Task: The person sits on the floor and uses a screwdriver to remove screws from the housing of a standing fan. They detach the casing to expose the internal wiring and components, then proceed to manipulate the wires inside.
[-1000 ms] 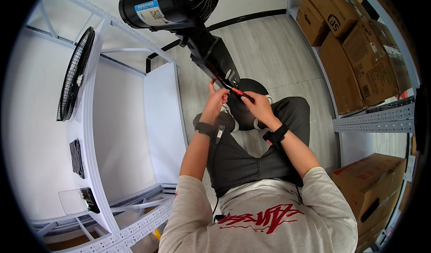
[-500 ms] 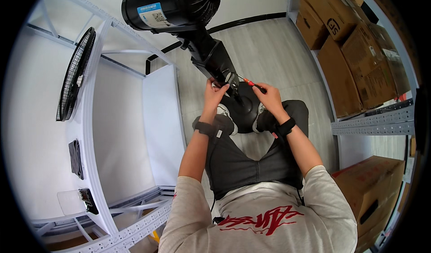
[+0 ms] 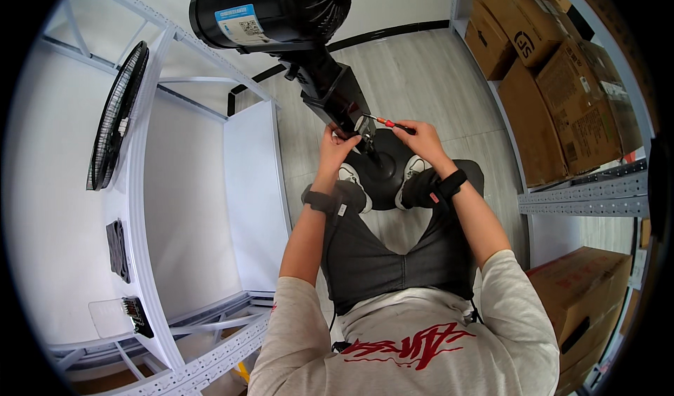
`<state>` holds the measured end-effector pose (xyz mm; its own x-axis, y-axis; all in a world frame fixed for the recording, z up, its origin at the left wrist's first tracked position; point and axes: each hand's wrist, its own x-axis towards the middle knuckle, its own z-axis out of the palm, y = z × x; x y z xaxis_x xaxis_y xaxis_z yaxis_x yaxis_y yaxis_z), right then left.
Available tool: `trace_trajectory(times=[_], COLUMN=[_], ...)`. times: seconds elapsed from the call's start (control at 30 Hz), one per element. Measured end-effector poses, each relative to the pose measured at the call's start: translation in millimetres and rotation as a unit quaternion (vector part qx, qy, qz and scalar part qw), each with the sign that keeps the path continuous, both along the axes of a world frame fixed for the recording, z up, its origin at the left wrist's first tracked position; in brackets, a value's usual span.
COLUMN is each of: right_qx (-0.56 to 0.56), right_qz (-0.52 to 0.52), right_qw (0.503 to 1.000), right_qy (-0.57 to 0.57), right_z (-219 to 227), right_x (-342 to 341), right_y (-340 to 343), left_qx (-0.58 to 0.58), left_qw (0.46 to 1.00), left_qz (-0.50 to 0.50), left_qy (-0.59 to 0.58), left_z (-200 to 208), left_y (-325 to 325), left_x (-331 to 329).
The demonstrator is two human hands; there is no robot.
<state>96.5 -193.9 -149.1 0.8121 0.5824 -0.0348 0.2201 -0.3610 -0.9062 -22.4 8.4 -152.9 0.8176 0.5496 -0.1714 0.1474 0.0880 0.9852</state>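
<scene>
Before me stands a black pedestal fan, its motor housing (image 3: 277, 13) at the top of the view and its round base (image 3: 382, 168) on the floor between my shoes. My right hand (image 3: 424, 142) is closed round the red and black handle of a screwdriver (image 3: 390, 123). The shaft points left, its tip at the lower part of the fan's control box (image 3: 335, 95). My left hand (image 3: 337, 147) grips the lower end of that box with thumb and fingers. Beside the thumb is a small pale part (image 3: 361, 123), too small to make out.
On the white shelf (image 3: 126, 206) at left are a round black fan grille (image 3: 119, 119), a folded grey cloth (image 3: 118, 251) and a clear case with small bits (image 3: 135, 317). Cardboard boxes (image 3: 530, 119) fill the right rack; another large box (image 3: 579, 305) stands lower right.
My right hand has tilted the screwdriver to lie more level, and its tip has shifted slightly left. The fan head has moved a little to the right. My left hand keeps its place.
</scene>
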Motion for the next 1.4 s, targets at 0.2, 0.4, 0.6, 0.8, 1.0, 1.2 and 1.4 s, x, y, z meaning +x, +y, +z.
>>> trace_trajectory(times=[0.2, 0.4, 0.6, 0.8, 1.0, 1.2, 1.4], right_qx=[0.016, 0.022, 0.100, 0.012, 0.115, 0.331, 0.162], right_qz=[0.021, -0.004, 0.049, 0.029, -0.092, -0.175, -0.033], right_qw=[1.000, 0.988, 0.886, 0.995, 0.989, 0.772, 0.874], right_qy=[-0.005, -0.156, 0.451, 0.091, -0.004, 0.513, 0.458], right_z=[-4.4, -15.6, -20.4, -10.9, -23.2, -10.9, -14.8], right_x=[3.2, -7.6, 21.1, 10.3, -11.2, -18.7, 4.3], right_y=[-2.6, 4.9, -0.3, 8.4, 7.8, 6.0, -11.7], left_qx=[-0.015, -0.016, -0.026, -0.033, -0.013, -0.011, 0.005], left_qw=[1.000, 1.000, 1.000, 0.999, 1.000, 1.000, 1.000], left_qz=[-0.007, 0.004, -0.010, -0.006, -0.012, -0.008, -0.006], left_qy=[0.020, -0.005, 0.009, -0.009, 0.000, -0.003, -0.012], left_z=[13.1, 5.3, 14.4, 2.6, 8.1, 1.0, -7.5], left_y=[-4.2, 0.5, -3.8, 0.1, -3.1, -0.3, 0.6], left_x=[-0.9, -1.0, -1.2, 0.5, -1.3, -2.6, 0.4])
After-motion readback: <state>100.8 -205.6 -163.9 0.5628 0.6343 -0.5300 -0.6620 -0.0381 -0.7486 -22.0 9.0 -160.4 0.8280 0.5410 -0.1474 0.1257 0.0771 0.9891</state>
